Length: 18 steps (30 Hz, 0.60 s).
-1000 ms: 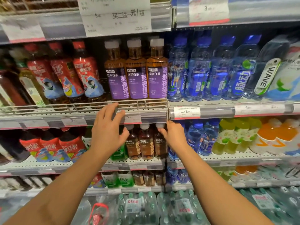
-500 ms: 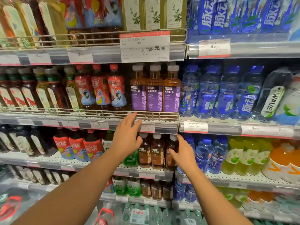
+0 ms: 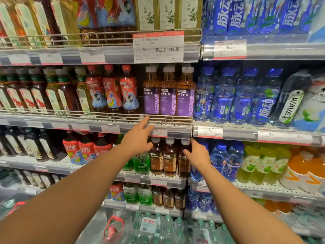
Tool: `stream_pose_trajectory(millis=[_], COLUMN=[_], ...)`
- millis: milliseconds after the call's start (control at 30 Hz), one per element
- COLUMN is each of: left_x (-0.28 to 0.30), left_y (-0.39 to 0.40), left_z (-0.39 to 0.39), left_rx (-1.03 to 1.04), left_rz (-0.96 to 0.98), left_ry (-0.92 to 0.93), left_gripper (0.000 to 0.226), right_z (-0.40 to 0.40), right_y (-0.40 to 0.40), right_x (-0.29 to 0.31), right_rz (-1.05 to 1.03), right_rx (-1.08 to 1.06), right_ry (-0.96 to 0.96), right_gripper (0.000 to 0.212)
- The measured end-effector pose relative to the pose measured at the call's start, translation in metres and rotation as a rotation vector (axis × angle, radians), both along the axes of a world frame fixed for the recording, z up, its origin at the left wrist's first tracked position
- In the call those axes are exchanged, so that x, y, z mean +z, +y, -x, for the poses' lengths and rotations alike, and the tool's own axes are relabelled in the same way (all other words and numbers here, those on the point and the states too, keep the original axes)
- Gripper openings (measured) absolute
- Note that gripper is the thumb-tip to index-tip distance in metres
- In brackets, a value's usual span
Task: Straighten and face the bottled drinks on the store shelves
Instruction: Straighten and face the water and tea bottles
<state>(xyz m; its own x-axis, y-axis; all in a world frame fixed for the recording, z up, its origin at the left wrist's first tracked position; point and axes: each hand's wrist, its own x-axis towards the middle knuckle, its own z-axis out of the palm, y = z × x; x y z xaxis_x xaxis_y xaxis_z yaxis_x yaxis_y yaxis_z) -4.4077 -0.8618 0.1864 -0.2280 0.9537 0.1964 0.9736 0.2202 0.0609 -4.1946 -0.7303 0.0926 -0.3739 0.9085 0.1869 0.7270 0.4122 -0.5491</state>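
Three amber tea bottles with purple labels (image 3: 168, 95) stand upright and face forward on the middle shelf behind a wire rail (image 3: 168, 118). My left hand (image 3: 138, 138) reaches up just below that rail, fingers straight, holding nothing. One shelf down stand three dark brown tea bottles with white caps (image 3: 169, 157). My right hand (image 3: 197, 154) is at the rightmost of these, its thumb against the bottle's side; the fingers are hidden behind the hand.
Red-labelled tea bottles (image 3: 112, 90) stand left of the purple ones, blue drink bottles (image 3: 242, 97) to their right. Green tea bottles (image 3: 141, 162) sit beside the brown ones. A large price sign (image 3: 158, 46) hangs from the upper shelf edge. Packs of water (image 3: 158, 228) lie at the bottom.
The view has tilted upward, showing more of the upper shelves. Both hands stay near the same shelf edge; my left hand has lifted slightly with its fingers pointing at the rail.
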Motion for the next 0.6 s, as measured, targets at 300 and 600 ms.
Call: stream_pose_trajectory(millis=[300, 600], left_x=[-0.005, -0.006], left_y=[-0.003, -0.013], left_z=[0.008, 0.01], left_rx=[-0.044, -0.116], left_rz=[-0.058, -0.09], left_ry=[-0.001, -0.084], left_gripper=[0.074, 0.068], right_z=[0.01, -0.003], right_y=[0.001, -0.016], right_x=[-0.006, -0.005], right_rz=[0.017, 0.008], right_rx=[-0.031, -0.001], right_ry=[-0.011, 0.003], right_gripper=[0.064, 0.078])
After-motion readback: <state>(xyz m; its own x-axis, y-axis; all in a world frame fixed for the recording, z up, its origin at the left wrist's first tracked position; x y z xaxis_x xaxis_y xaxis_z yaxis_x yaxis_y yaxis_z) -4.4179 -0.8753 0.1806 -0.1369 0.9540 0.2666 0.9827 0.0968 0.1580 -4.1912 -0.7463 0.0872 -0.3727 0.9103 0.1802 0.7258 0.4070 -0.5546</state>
